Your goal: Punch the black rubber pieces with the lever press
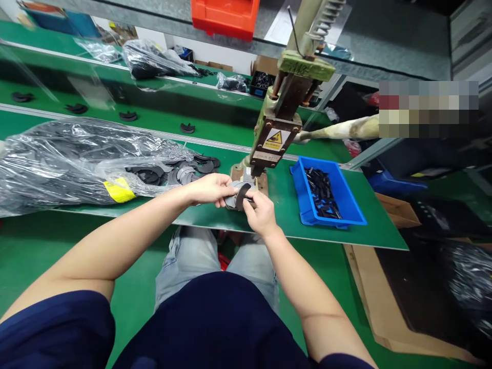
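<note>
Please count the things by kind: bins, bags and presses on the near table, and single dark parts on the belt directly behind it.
Blue bin: 1
Bag of parts: 1
Press: 1
Single dark parts: 4
Total: 7

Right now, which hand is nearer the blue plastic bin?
Right. Both pinch a black curved part: right hand just left of the blue plastic bin, left hand farther left.

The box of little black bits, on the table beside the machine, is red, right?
Not red: the box is blue. The head view shows it on the table beside the machine, holding little black bits.
</note>
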{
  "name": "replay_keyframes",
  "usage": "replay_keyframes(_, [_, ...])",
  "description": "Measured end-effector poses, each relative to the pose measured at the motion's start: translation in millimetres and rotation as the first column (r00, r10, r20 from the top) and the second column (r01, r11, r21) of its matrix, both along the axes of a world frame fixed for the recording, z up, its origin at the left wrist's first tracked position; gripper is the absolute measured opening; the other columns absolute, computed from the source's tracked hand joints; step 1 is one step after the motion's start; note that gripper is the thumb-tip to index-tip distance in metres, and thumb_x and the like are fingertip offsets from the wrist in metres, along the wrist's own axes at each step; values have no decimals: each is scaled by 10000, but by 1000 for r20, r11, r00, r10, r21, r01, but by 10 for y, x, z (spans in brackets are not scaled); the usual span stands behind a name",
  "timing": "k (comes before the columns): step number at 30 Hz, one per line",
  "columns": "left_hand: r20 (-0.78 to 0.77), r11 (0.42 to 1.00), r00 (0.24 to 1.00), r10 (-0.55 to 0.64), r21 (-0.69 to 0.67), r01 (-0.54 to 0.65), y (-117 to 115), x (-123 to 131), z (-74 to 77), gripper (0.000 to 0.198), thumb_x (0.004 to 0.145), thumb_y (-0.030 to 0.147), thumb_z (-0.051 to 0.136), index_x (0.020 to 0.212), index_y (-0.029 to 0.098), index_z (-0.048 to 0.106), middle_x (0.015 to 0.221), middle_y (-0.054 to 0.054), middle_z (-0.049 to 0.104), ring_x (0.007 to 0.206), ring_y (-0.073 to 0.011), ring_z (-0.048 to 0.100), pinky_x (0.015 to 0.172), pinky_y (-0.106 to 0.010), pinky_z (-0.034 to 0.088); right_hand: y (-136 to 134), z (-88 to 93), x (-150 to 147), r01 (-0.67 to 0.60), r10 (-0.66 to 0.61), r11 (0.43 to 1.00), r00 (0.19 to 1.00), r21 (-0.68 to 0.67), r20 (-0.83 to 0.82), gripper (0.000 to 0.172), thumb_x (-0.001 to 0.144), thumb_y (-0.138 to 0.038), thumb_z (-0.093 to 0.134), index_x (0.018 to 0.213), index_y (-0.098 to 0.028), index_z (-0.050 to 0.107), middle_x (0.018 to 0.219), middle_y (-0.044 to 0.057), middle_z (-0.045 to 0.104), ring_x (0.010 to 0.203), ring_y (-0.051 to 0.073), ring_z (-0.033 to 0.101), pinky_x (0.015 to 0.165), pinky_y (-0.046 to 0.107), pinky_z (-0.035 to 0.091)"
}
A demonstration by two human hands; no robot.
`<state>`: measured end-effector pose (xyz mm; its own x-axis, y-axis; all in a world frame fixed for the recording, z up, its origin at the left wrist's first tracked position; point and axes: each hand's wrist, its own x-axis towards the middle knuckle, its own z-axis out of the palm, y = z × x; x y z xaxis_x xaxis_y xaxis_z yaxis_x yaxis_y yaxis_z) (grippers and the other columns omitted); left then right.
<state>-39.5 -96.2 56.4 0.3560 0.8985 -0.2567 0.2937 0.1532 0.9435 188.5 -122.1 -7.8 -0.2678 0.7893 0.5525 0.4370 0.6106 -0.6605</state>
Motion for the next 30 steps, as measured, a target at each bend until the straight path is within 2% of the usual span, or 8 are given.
replay_keyframes(4, [-101,890,966,239,421,-176,-161,38,32,319,847,461,864,919,219,670,864,-20,687,706,-141,603,632,-245,472,10,12,32,-16,13,999,998,38,59,226,1021,-427,572,1044,-254,715,980,80,771,940,224,718,909,437,620])
replay_keyframes(8, [-194,846,972,132,533,-8,-240,91,12,303,892,439,805,749,218,654,821,-25,613,732,-162,545,685,-275,441,-4,11,31,-27,21,997,995,70,96,197,1022,-401,570,1015,-259,705,946,75,761,906,222,711,879,439,620])
replay_keyframes(11, [-163,889,982,97,459,-12,-212,105,-58,329,887,412,802,700,212,619,757,-8,572,681,-152,510,642,-274,408,-36,20,32,-32,23,996,994,86,103,159,1016,-367,584,1013,-260,701,972,72,774,918,217,724,889,432,622])
replay_keyframes(15, [-15,948,986,167,278,-157,-176,74,-132,381,788,456,908,899,212,638,788,16,637,669,-129,559,620,-246,428,-57,9,38,-19,12,997,995,76,96,166,1021,-355,588,1061,-251,710,1024,74,788,969,208,746,919,407,632])
replay_keyframes(17, [50,989,996,79,120,-85,-148,33,-178,427,805,528,890,900,201,632,747,7,663,640,-128,594,590,-238,446,-47,-9,54,-8,3,998,996,58,94,188,1024,-357,590,1116,-250,713,1071,79,793,1015,211,754,950,407,637])
replay_keyframes(21, [100,995,991,88,-55,-83,50,-107,-388,458,847,554,863,791,191,590,641,-4,662,540,-111,607,516,-206,457,-55,-42,192,47,-48,999,996,10,81,413,1006,-364,631,1402,-246,617,1360,132,729,1247,256,717,1099,483,616])
replay_keyframes(26, [69,867,889,452,-267,-421,664,-189,-699,362,919,353,844,764,184,564,598,-13,648,498,-104,609,502,-195,499,-238,-40,506,101,-101,995,994,-7,45,410,1008,-309,610,1416,-267,607,1363,135,695,1246,262,709,1084,505,633])
replay_keyframes(30, [55,811,830,555,-258,-525,1419,-47,-660,273,967,265,777,785,155,606,588,-30,635,469,-98,568,496,-202,499,-396,11,659,75,-77,997,995,24,62,365,999,-252,611,1361,-278,645,1317,118,716,1237,248,714,1068,476,644])
